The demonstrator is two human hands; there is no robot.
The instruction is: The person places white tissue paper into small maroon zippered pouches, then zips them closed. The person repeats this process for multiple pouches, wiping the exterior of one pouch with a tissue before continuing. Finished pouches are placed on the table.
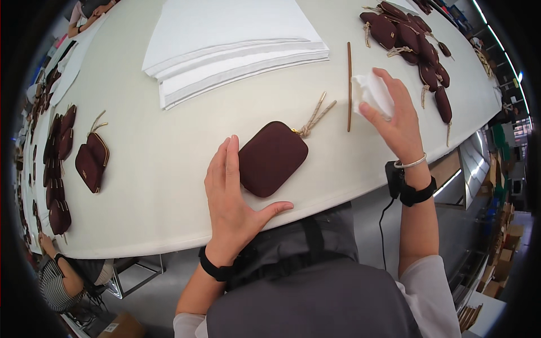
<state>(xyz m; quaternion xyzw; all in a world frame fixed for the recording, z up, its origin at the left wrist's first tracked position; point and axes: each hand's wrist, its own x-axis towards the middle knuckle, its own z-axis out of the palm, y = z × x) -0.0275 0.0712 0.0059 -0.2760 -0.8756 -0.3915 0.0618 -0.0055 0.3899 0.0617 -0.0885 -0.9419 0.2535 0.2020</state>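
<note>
A dark burgundy zip pouch [274, 159] lies flat on the table in front of me, its beige cord pull [313, 120] pointing to the far right. Along the pouch's left edge my left hand [230, 194] rests with fingers stretched and thumb spread, gripping nothing. Whether its fingertips touch the pouch I cannot tell. To the right and farther off, my right hand [395, 115] has a crumpled white wad [374, 96], like tissue paper, between thumb and fingers. Just left of that wad a thin brown stick [349, 84] lies on the tabletop.
A stack of white sheets [236, 56] lies at the far side of the pale table [152, 208]. Burgundy pouches [407, 42] are heaped at the far right; more pouches [93, 162] lie at left. A person's arm [65, 269] shows at lower left, another's hands [93, 14] at far left.
</note>
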